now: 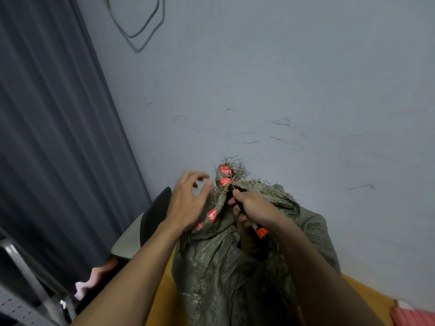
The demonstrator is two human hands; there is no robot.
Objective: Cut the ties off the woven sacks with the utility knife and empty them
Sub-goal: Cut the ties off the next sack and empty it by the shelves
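Observation:
A grey-green woven sack stands upright in front of me, its frayed neck bunched at the top. A red printed tie wraps the neck, and more red tape shows lower on its left side. My left hand hovers at the left of the neck with fingers spread, holding nothing. My right hand grips a black and orange utility knife, its front end pointing up at the tie. The blade itself is hidden by the sack folds.
The sack rests on a yellow surface. A pale wall rises close behind. A dark curtain hangs at the left, with a black and white object and a metal frame below it. Something red lies at the bottom right.

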